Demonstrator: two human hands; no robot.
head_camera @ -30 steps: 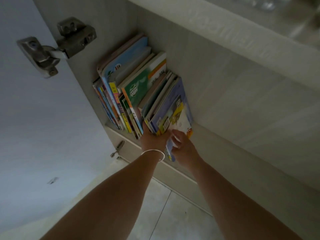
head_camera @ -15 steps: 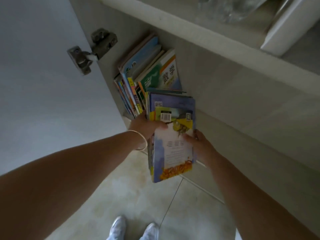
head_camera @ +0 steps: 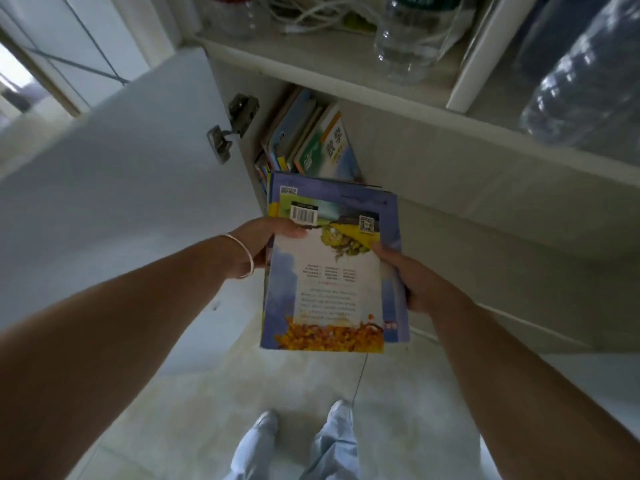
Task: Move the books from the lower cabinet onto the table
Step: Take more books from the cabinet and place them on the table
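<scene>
Both hands on a stack of books (head_camera: pixel 332 271), held flat over the floor in front of the lower cabinet (head_camera: pixel 450 188). Left hand (head_camera: pixel 266 237) grips the stack's left edge, thumb over the top cover near the barcode; right hand (head_camera: pixel 412 278) grips the right edge, fingers curled underneath. Looks like carry-out is underway, and the table isn't in view at all.

Biggest worry: the stack itself. Several thin books, gripped only at the edges, with the lower ones peeking out unevenly at the right. If the squeeze loosens or the stack tilts, I'd expect the middle ones to slide out and hit the tiled floor (head_camera: pixel 194 403).

Next risk: the open cabinet door (head_camera: pixel 114 174) sits just left of the left arm (its hinge (head_camera: pixel 230 129) juts out at the door's inner edge). A turn to the left could knock an elbow or the stack's corner into it.

Then the shelf edge (head_camera: pixel 398 109) above the books; rising too close could clip it.

Smaller still: the remaining books (head_camera: pixel 311 140) lean upright in the cabinet's left corner, and with nothing bracing their right side they may topple.

Around: big clear bottles (head_camera: pixel 585 88) on the upper shelf at right, a smaller bottle (head_camera: pixel 405 36) and white cords (head_camera: pixel 311 15) further back. The person's feet (head_camera: pixel 298 441) stand below the stack.
</scene>
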